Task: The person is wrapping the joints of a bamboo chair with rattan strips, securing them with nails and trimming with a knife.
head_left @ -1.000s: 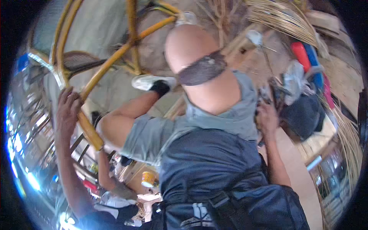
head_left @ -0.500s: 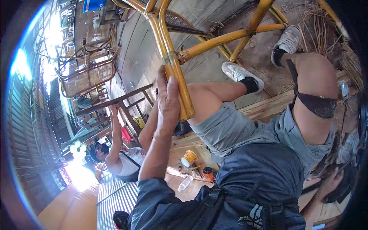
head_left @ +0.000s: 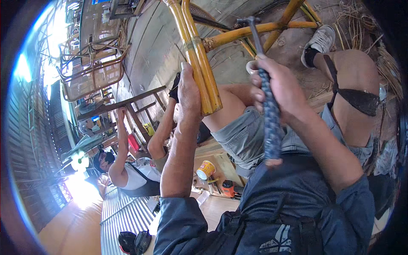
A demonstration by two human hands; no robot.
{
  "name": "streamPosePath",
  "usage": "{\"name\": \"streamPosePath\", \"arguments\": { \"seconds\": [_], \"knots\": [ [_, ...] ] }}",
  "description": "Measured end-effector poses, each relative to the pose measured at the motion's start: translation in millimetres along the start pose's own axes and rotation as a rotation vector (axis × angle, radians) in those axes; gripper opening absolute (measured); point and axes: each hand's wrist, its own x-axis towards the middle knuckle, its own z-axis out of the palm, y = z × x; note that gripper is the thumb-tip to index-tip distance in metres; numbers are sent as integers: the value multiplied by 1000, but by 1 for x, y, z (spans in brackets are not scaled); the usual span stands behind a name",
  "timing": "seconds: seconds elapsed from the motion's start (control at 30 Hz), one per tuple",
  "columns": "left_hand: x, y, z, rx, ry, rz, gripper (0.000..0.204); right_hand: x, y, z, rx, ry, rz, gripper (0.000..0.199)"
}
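My left hand (head_left: 189, 93) is wrapped round the lower end of a yellow bamboo chair leg (head_left: 204, 80), made of paired poles; its thumb lies along the side and the other fingers are mostly hidden. A bamboo crosspiece (head_left: 238, 36) joins this leg at a wrapped joint. My right hand (head_left: 282, 83) grips a hammer (head_left: 270, 123) by its blue patterned, wrapped handle. The hammer's metal head is up near the crosspiece, apart from the leg's end by a short way. The chair frame lies tilted in front of my knees.
At the left another person (head_left: 136, 178) holds a dark wooden frame (head_left: 127, 102). A yellow tub (head_left: 206, 169) and an orange-and-black tool (head_left: 229, 188) stand beside me on the left. Rattan strands (head_left: 357, 29) lie at the far right. Another chair frame (head_left: 93, 78) stands further back.
My right hand has come up from the lower right with the hammer in it. My left hand stays on the bamboo leg, whose end sits slightly higher in view.
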Motion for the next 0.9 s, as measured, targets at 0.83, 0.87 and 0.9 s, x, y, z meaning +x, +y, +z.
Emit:
{"name": "streamPosePath", "arguments": {
  "seconds": [0.83, 0.87, 0.9],
  "knots": [
    [17, -16, -8, 94, 36, 57, 54, 16, -7, 4, 323, 187, -55, 29],
    [18, -15, -5, 115, 6, 46, 51, 6, 2, 11, -23, 43, 55, 28],
    [18, -14, -1, 114, -2, 43, 51, 8, 2, 11, -22, 51, 53, 28]
  ]
}}
